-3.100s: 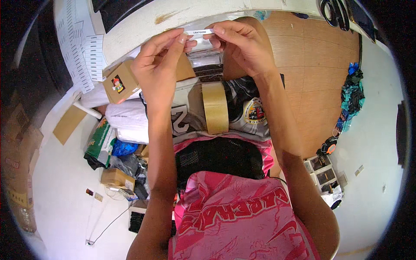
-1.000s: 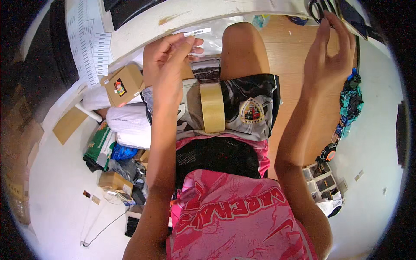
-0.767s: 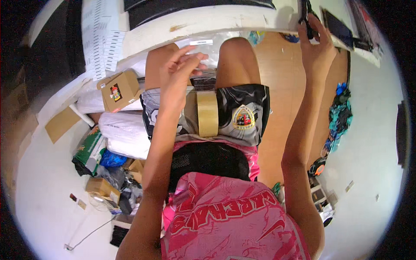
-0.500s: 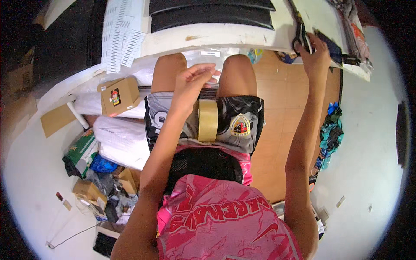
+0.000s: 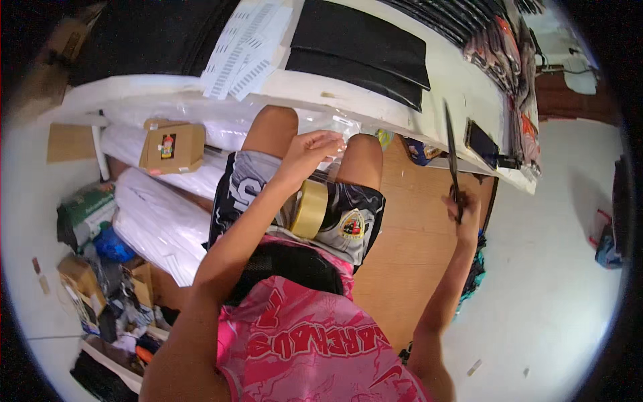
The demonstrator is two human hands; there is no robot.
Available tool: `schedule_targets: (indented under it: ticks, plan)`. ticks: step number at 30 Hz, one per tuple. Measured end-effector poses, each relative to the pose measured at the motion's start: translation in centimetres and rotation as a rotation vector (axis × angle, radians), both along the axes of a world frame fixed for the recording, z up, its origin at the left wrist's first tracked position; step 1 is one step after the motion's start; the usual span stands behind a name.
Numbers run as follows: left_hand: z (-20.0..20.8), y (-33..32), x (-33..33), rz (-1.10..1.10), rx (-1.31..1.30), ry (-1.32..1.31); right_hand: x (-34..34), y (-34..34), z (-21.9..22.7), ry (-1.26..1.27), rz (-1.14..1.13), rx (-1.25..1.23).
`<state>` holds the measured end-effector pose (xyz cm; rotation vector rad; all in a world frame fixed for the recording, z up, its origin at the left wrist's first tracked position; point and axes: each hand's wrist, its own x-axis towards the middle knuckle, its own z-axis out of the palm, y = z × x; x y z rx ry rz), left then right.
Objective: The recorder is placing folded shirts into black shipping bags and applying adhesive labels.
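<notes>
Dark scissors (image 5: 451, 154) are in my right hand (image 5: 465, 209), held by the handles with the long blades pointing up toward the table edge. My left hand (image 5: 309, 159) hovers over my lap with its fingers curled together. Something shiny and clear shows at its fingertips, too small to make out. Below that hand, a wide roll of yellowish tape (image 5: 309, 209) rests on my shorts between my thighs. Clear plastic (image 5: 345, 126) shows past the fingers, under the table edge.
On the white table (image 5: 395, 114) lie black pouches (image 5: 358, 53), printed label sheets (image 5: 248, 47), a phone (image 5: 482, 143) and stacked packaged items (image 5: 499, 57). A cardboard box (image 5: 173, 147) sits on white wrapped rolls (image 5: 157, 221) to my left. Boxes and bags clutter the lower left.
My right hand has lifted the scissors off the table and drawn them back past its edge. A phone shows where that hand was. The view has turned; my left hand stays over my lap.
</notes>
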<state>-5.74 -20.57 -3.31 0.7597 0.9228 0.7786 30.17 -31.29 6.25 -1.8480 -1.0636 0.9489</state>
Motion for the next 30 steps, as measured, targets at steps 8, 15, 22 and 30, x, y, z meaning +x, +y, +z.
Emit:
schedule_targets:
  ticks: [8, 15, 22, 30]
  plan:
    - [-0.2, 1.7, -0.8, -0.035, 0.042, -0.149, -0.9, 1.5, 1.4, -0.103, 0.528, -0.232]
    - [0.3, 0.3, -0.2, -0.036, 0.009, -0.054, -1.8, 7.9, -1.9, -0.25, 0.988, -0.43]
    - [0.7, 0.5, -0.8, -0.074, -0.002, -0.051, -2.4, 11.1, -5.1, -0.008, 0.997, -0.468]
    - [0.2, 1.5, -1.7, -0.035, -0.076, -0.197, -4.2, 12.4, -3.0, 0.016, 0.983, -0.506]
